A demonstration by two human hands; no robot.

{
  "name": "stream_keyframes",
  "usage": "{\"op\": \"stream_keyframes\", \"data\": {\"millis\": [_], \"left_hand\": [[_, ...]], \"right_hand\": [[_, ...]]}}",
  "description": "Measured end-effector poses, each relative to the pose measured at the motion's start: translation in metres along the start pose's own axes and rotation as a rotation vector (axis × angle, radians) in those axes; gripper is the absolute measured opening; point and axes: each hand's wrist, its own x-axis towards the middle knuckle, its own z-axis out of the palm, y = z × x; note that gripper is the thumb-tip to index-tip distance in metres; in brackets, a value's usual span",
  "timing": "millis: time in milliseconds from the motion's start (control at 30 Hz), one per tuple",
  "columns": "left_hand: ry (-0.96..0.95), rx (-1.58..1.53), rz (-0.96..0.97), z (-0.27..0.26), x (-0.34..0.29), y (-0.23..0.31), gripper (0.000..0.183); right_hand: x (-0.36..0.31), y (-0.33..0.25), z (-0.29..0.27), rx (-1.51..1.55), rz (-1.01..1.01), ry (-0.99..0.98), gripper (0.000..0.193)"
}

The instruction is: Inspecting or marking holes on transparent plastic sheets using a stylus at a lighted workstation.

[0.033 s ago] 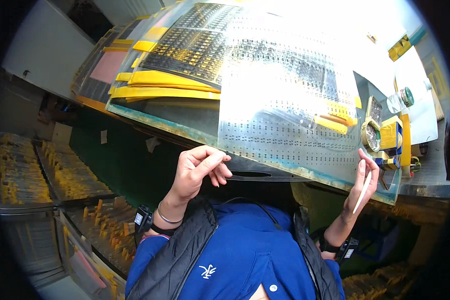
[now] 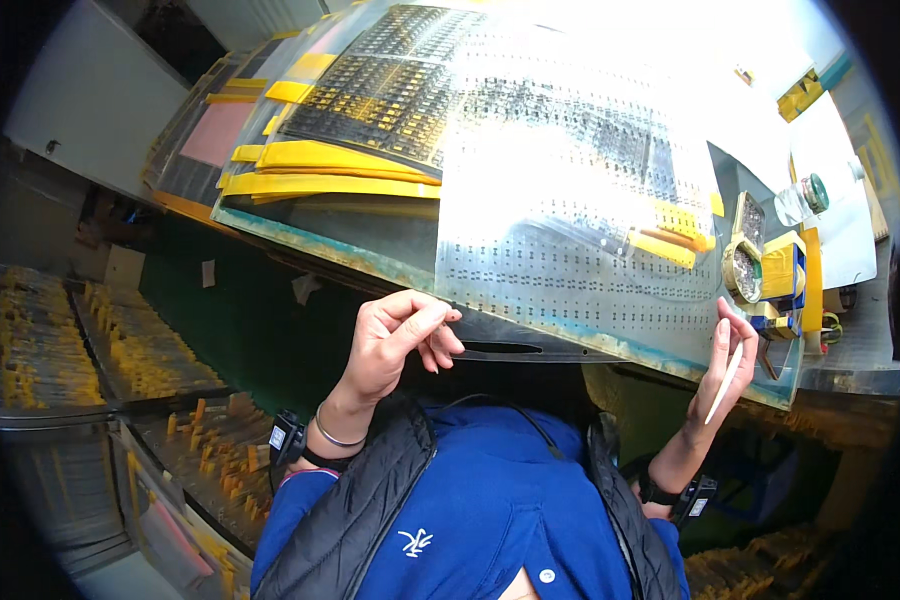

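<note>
A black, seemingly padded vest (image 2: pixel 355 510) overlies a blue shirt (image 2: pixel 480 490).

Slim pale stick (image 2: pixel 725 383) aslant in the right-hand fingers (image 2: pixel 723 336), near a flat translucent sheet (image 2: pixel 560 283) with dark marks

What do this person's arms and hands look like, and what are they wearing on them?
Both the left hand and right hand are gloveless. The left wrist has a thin silver metal bangle; each forearm carries a small black boxy device with a white label, on a black strap. The left blue fabric sleeve has red-and-white trim.
</note>
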Motion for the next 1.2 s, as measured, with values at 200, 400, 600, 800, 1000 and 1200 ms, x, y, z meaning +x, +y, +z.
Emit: {"op": "stream_keyframes", "data": {"millis": [200,400,600,800,1000,1200], "left_hand": [[0.007,-0.006,0.001,0.0,-0.001,0.0,0.023],[0.01,-0.004,0.019,-0.001,-0.001,0.0,0.022],[0.045,0.027,0.043,-0.003,-0.004,0.0,0.021],[-0.26,0.12,0.349,-0.014,-0.012,0.003,0.008],[-0.337,0.137,-0.17,0.021,-0.013,-0.01,0.012],[-0.375,-0.047,-0.266,0.065,0.009,-0.025,0.018]], "right_hand": [[0.001,0.016,-0.005,0.065,0.057,-0.024,0.014],[0.003,0.026,-0.009,0.066,0.103,-0.057,0.012],[0.003,0.012,-0.012,0.078,0.055,-0.145,0.02],[0.024,-0.007,0.001,0.015,-0.373,-0.163,0.023],[0.055,-0.042,0.041,-0.25,-0.57,-0.044,0.014],[-0.003,-0.047,0.048,0.45,-0.24,-0.47,0.058]]}}
